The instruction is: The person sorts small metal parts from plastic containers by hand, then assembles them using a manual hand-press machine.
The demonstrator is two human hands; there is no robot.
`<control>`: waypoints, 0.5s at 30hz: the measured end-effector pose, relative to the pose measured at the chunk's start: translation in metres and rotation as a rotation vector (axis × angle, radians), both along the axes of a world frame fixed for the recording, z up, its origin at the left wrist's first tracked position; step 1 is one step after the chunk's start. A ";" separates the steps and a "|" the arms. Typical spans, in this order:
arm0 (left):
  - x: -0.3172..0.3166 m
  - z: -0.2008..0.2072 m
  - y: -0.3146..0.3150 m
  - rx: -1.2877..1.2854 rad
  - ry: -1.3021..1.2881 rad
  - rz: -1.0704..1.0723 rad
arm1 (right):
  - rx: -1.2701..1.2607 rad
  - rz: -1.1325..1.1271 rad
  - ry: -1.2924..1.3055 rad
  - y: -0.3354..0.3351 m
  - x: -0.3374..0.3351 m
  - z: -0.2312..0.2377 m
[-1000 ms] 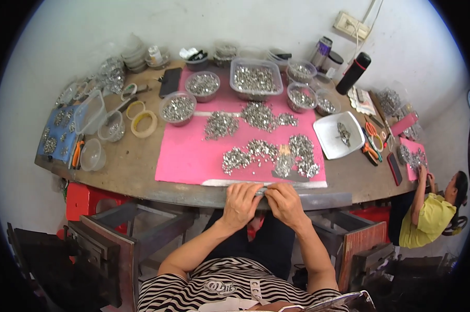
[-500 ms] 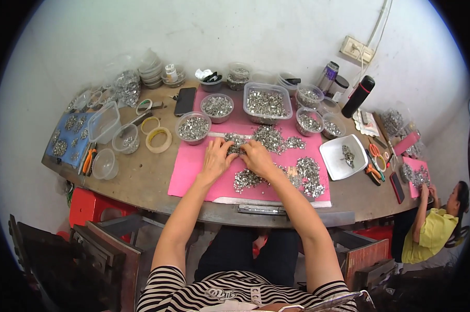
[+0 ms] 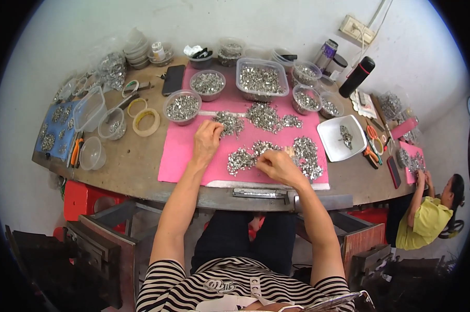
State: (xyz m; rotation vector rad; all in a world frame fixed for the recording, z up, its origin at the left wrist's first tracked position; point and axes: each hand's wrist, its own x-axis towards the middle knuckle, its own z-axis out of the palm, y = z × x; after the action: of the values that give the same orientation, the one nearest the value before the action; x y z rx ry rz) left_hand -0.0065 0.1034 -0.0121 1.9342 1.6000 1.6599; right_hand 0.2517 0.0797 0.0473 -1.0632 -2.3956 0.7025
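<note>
Head view: left hand [image 3: 208, 139] touches metal-parts pile [image 3: 228, 124].

left hand [image 3: 208, 139] on metal bits [image 3: 229, 124] | right hand [image 3: 276, 165] fisted on pink mat [image 3: 183, 151]

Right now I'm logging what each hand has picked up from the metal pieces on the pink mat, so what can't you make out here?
- Head view: anything inside the right hand; its curled fingers cover the palm.
- Head view: what the left hand touches at the small pile; its fingertips are hidden by the hand's back.
- Head view: the shape of single metal pieces on the pink mat; too small.
</note>
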 end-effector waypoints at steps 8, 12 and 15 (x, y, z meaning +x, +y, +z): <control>0.058 0.024 -0.064 -0.208 0.083 -0.508 | 0.053 -0.133 0.095 -0.048 0.027 -0.014; 0.064 0.008 -0.074 -0.107 0.183 -0.527 | 0.090 -0.119 0.027 -0.049 0.025 -0.015; 0.061 0.020 -0.083 -0.270 -0.032 -0.521 | 0.068 -0.135 0.036 -0.046 0.024 -0.024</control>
State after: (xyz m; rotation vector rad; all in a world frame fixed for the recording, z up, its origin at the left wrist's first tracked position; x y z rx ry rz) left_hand 0.0545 0.0200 0.0084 1.9464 1.1035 1.1935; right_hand 0.2762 0.0342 0.0232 -1.1618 -2.2755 0.5847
